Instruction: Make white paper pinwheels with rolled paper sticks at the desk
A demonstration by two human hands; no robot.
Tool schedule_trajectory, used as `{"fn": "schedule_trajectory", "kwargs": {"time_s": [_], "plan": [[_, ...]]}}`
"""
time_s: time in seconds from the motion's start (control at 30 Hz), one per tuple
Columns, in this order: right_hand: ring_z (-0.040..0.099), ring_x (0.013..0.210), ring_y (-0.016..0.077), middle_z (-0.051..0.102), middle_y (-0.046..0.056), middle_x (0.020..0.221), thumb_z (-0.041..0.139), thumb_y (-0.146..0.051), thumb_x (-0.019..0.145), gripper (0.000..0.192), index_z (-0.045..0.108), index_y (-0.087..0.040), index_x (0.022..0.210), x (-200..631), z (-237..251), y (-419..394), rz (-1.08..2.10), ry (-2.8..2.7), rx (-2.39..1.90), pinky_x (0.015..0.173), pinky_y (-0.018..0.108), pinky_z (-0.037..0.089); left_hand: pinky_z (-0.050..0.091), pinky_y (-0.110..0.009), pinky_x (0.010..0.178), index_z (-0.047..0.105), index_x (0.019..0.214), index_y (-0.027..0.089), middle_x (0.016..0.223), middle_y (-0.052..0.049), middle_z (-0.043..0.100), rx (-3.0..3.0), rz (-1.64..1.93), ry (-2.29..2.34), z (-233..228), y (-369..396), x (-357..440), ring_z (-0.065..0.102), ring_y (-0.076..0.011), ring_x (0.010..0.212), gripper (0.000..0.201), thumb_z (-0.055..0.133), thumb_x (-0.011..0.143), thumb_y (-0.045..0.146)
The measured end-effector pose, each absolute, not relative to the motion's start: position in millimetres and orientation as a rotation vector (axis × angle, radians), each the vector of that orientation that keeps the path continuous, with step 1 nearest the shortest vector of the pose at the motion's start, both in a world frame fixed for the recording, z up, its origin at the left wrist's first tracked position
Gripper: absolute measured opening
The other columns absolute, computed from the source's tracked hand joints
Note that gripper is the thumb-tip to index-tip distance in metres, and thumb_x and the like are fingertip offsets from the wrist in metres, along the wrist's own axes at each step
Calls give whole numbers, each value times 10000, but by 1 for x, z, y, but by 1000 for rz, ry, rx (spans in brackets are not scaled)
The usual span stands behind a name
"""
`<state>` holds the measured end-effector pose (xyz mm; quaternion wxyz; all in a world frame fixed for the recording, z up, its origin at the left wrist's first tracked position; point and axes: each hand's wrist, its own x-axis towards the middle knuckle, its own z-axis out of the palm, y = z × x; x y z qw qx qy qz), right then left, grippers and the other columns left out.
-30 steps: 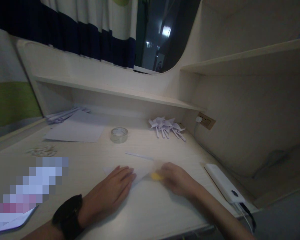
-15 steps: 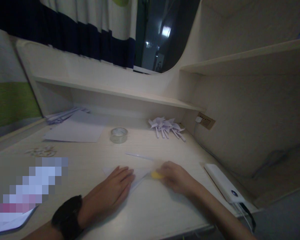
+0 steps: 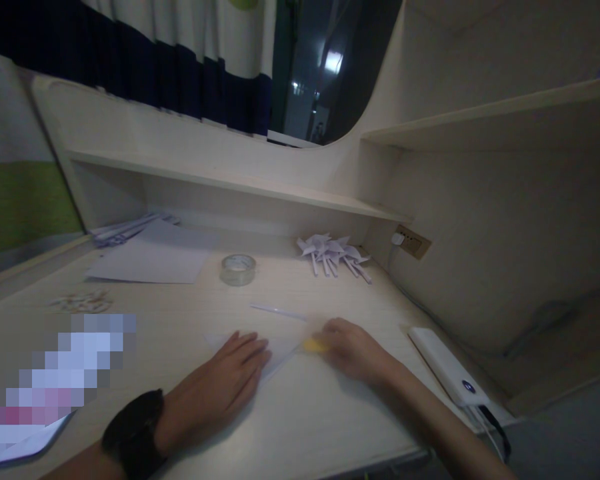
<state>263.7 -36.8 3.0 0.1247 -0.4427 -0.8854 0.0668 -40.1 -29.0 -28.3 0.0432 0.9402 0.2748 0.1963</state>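
My left hand [image 3: 233, 373] lies flat, fingers stretched out, on a white piece of paper [image 3: 284, 348] and holds it against the desk. Just right of the paper, my right hand [image 3: 353, 350] is closed around a yellow utility knife [image 3: 315, 345]. Motion blurs the knife, and its blade is hard to make out at the paper's right edge. Beyond both hands lies a thin white paper strip [image 3: 279, 311]. Part of the paper is hidden beneath my left hand.
A roll of clear tape [image 3: 238, 270] sits mid-desk, with paper pinwheels [image 3: 330, 248] behind right. White sheets [image 3: 153, 257] and rolled paper sticks [image 3: 130, 230] lie back left, near small scattered pieces [image 3: 83, 302]. A blurred-out device [image 3: 55, 400] is front left; a power bank [image 3: 443, 363] is right.
My right hand and the yellow knife have shifted very slightly up and to the right. My left hand stays on the paper in nearly the same place.
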Motion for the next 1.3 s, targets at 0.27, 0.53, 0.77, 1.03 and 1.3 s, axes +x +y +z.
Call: {"fn": "schedule_trajectory", "kwargs": {"time_s": [0.27, 0.53, 0.77, 1.03, 1.3], "plan": [[542, 847, 179, 585, 69, 931, 529, -178, 835, 284, 634, -208, 1098, 265, 2, -41, 211, -2607, -1328, 766, 289, 435, 294, -536, 1094, 525, 1281, 204, 1321, -97, 545, 2872, 602, 832, -25, -34, -41, 436, -289, 1263, 400, 416, 897, 220], [520, 805, 182, 566, 61, 874, 514, -183, 844, 275, 638, -200, 1089, 269, 1, -45, 164, -2616, -1339, 738, 305, 422, 317, -537, 1068, 539, 1213, 214, 1216, -86, 577, 2811, 603, 859, -17, -36, -32, 460, -281, 1200, 328, 424, 910, 263], [513, 857, 182, 562, 68, 930, 529, -188, 851, 287, 627, -211, 1120, 269, 1, -44, 219, -2585, -1310, 769, 305, 418, 214, -586, 1090, 444, 1342, 160, 1382, -132, 473, 2891, 523, 883, -28, -20, 2, 349, -321, 1321, 454, 355, 946, 366], [518, 868, 188, 568, 78, 950, 547, -185, 838, 293, 633, -211, 1117, 268, -1, -40, 262, -2587, -1275, 769, 312, 428, 178, -535, 1120, 337, 1423, 189, 1454, -94, 402, 2814, 487, 876, -40, -20, 11, 293, -266, 1367, 493, 273, 980, 395], [521, 855, 183, 575, 72, 927, 554, -187, 843, 274, 644, -207, 1101, 267, 0, -41, 293, -2583, -1296, 772, 296, 426, 130, -515, 1135, 319, 1430, 222, 1453, -58, 409, 2797, 533, 840, -46, -24, 11, 294, -251, 1367, 478, 286, 979, 375]]}}
